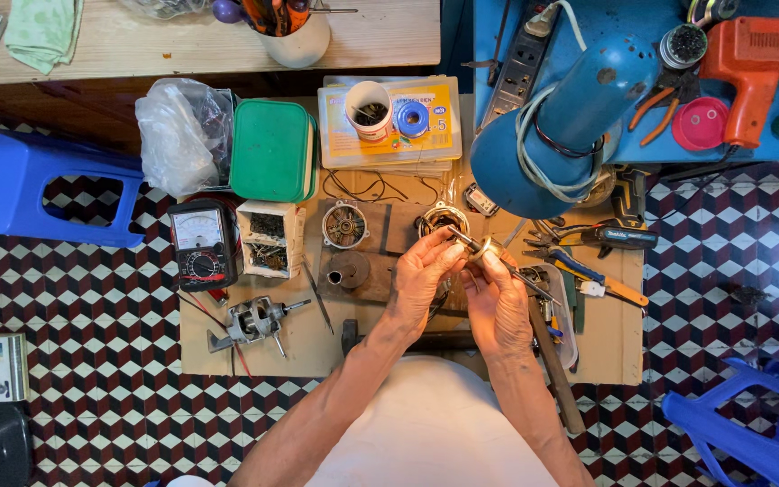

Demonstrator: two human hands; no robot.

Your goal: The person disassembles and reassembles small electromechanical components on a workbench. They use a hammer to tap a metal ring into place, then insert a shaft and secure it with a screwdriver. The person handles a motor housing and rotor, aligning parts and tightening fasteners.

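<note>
Head view: over a cluttered surface [245, 361], the left hand [421, 275] pinches a thin metal rod [463, 240] while the right hand [495, 302] closes on a small ring [482, 250] against it. A multimeter [203, 243], a green box [270, 150] and a blue lamp [556, 126] lie around them.

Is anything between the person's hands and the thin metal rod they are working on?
Nothing visible is. The left hand and right hand both touch the metal rod directly, fingertips pinched around it above the low work board. The blue lamp sits beyond the hands, not between them.
</note>
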